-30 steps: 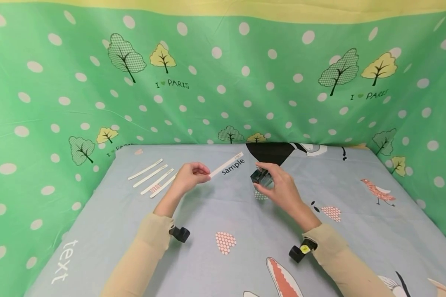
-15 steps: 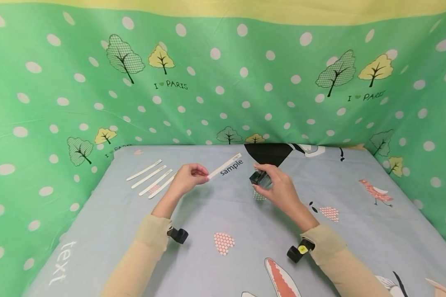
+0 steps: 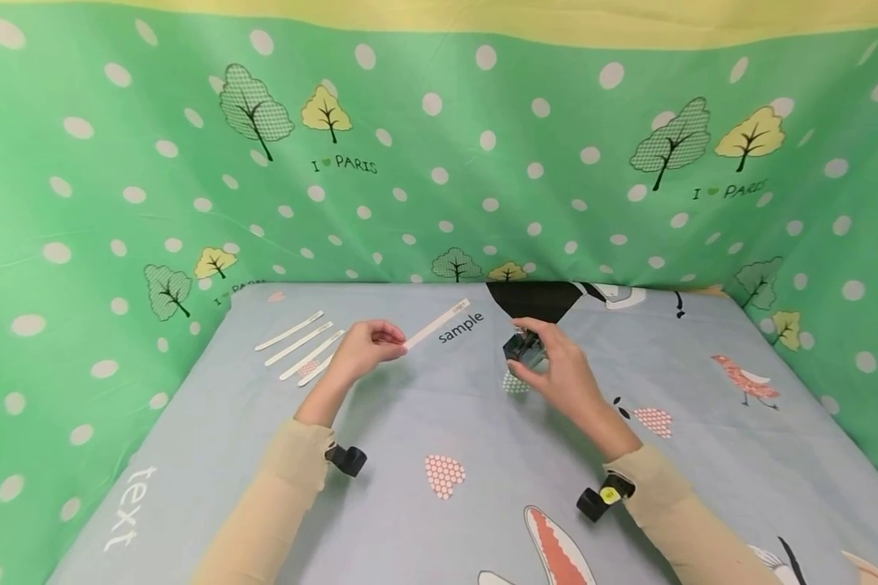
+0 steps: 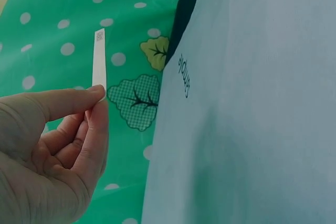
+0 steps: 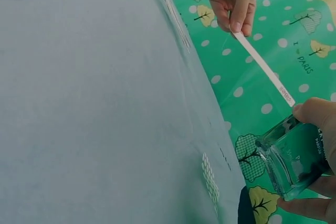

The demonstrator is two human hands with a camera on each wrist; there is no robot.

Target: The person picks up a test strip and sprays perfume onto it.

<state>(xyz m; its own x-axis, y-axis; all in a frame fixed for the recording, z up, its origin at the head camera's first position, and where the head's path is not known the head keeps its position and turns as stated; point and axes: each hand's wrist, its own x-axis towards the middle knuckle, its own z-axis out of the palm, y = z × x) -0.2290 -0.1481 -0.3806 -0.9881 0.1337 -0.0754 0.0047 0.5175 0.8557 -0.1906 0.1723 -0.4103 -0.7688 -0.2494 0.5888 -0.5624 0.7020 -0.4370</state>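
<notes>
My left hand (image 3: 366, 351) pinches one end of a white paper test strip (image 3: 439, 322) between thumb and fingers. The strip points away to the upper right; small print marks its free end in the left wrist view. My right hand (image 3: 562, 372) grips a square glass perfume bottle (image 3: 524, 349) above the table, thumb on one side and fingers on the other. Dark teal liquid shows through the bottle (image 5: 291, 156) in the right wrist view. In the head view a gap separates bottle and strip. Part of the bottle is hidden by my right fingers.
Several more white strips (image 3: 289, 331) lie side by side on the table at the left, the nearest partly covered by my left wrist. A blue-grey printed cloth (image 3: 483, 439) covers the table. Green dotted fabric (image 3: 439, 154) hangs behind and at both sides.
Both hands stay nearly in place. My left hand with the strip has shifted slightly left, my right hand with the bottle slightly right, so the gap between them is a little wider.
</notes>
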